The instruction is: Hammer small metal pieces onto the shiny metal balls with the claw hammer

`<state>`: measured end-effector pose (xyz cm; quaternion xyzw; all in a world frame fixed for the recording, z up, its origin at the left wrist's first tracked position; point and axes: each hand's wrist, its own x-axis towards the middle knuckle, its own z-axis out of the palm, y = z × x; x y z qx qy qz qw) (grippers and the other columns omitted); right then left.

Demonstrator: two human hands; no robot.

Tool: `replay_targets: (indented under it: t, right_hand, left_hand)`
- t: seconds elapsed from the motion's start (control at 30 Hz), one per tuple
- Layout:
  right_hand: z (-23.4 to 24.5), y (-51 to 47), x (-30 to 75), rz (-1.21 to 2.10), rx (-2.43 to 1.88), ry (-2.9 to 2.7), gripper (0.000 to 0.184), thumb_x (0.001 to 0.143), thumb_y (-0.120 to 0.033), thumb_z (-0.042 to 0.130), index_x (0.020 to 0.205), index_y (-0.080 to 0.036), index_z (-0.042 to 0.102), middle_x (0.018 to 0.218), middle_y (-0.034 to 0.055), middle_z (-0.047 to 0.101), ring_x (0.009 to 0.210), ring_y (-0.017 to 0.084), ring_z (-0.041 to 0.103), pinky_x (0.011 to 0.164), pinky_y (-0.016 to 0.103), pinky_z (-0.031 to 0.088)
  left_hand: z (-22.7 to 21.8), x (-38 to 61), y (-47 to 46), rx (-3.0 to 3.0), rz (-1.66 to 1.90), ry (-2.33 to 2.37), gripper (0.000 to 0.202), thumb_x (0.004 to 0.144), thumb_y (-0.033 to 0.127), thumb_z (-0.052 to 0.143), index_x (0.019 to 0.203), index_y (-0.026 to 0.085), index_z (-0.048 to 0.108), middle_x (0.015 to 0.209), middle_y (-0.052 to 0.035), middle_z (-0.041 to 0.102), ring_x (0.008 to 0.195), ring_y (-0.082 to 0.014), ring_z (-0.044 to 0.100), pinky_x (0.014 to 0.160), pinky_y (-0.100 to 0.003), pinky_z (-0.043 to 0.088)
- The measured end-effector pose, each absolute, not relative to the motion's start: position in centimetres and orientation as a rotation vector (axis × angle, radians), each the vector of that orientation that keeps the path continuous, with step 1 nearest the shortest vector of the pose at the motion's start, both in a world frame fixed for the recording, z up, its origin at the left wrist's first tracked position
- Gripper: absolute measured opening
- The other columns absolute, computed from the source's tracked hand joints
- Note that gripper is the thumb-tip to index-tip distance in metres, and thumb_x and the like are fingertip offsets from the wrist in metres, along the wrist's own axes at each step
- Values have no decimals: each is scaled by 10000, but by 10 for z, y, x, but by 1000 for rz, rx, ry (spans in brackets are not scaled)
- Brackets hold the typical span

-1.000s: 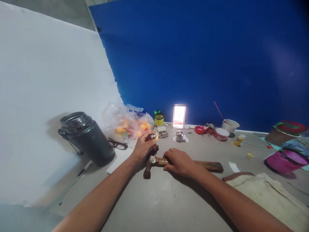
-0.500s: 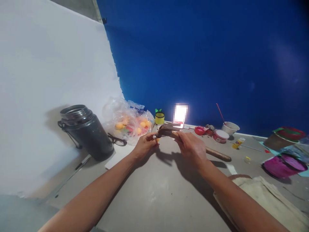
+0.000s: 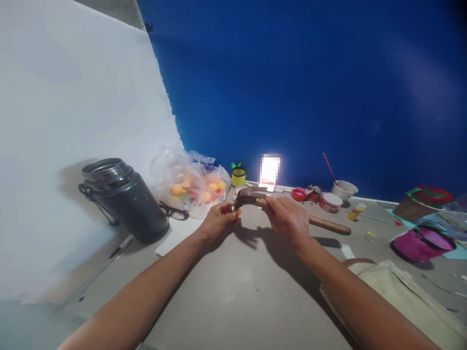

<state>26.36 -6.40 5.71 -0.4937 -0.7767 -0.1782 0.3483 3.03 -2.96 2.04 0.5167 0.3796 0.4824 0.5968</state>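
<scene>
Wooden-handled hammer (image 3: 254, 197) up over the table (image 3: 233, 301), my right hand (image 3: 290, 218) wrapped round its handle (image 3: 330, 225), head (image 3: 245, 197) right at my left hand (image 3: 218, 222), which pinches a small orange thing (image 3: 239, 211), mostly hidden. Loose right grip could drop that head onto the pinching hand.

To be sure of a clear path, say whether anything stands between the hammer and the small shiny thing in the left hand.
Nothing visible stands between them: the hammer, gripped by the right hand, has its head close by the small shiny thing in the left hand. Contact cannot be told.
</scene>
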Motion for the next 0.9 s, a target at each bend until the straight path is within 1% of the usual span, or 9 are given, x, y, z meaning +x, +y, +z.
replay_targets:
  t: [0.13,0.2,0.27,0.4,0.47,0.57,0.77,0.83,0.9]
  right_hand:
    - [71,-64,271,-144,-1386,-2019,198,937,-292,663,1112,-216,714,1011,80,731,953,244,611,732,308,376]
    - [79,-65,270,108,-1509,-2078,253,880,-290,705,1128,-240,715,967,48,736,883,226,617,705,302,368]
    - [84,-67,266,356,-1598,-2181,242,862,-303,708,1098,-255,729,912,23,735,807,202,610,672,294,344]
    - [83,-75,254,622,-1586,-2350,239,858,-316,705,1084,-251,750,937,28,748,834,195,623,671,287,325]
    - [79,-78,248,663,-1555,-2381,258,857,-307,712,1107,-256,749,953,30,756,855,196,634,682,283,329]
    - [72,-82,243,649,-1533,-2397,243,861,-300,708,1096,-255,749,973,35,763,861,203,642,675,280,324]
    - [63,-82,240,593,-1527,-2431,256,854,-324,713,1098,-252,739,974,41,768,838,206,647,645,278,289]
    - [61,-81,240,579,-1534,-2443,262,853,-354,721,1095,-254,738,978,43,769,834,206,650,638,279,278]
    - [59,-80,240,584,-1538,-2445,270,848,-379,733,1089,-258,739,974,39,767,836,203,654,634,277,276]
  left_hand:
    - [19,27,-25,1144,1213,935,439,658,194,825,1084,177,722,824,-20,682,657,-123,603,657,-292,487]
    - [19,25,-22,1151,1243,997,463,643,169,792,1100,186,717,829,-11,681,648,-118,590,625,-273,467]
    - [18,23,-21,1184,1284,1061,488,639,170,779,1122,196,716,855,-12,687,673,-125,594,615,-263,460]
    - [18,20,-18,1310,1327,1122,465,651,214,787,1111,192,723,934,-34,713,799,-166,636,688,-274,495]
    - [18,20,-18,1369,1327,1157,445,660,224,782,1099,185,723,944,-36,714,830,-176,640,722,-279,504]
    - [18,19,-18,1386,1336,1214,442,689,240,755,1125,182,712,950,-38,706,834,-179,635,706,-273,498]
    - [21,22,-22,1358,1334,1259,423,650,202,716,1072,194,693,820,11,648,661,-133,572,615,-253,466]
    - [25,23,-24,1326,1327,1238,326,679,227,706,1002,200,672,744,30,614,613,-121,547,584,-239,442]
    - [31,25,-26,1332,1294,1222,180,739,308,703,861,197,633,653,38,577,564,-118,525,561,-238,423]
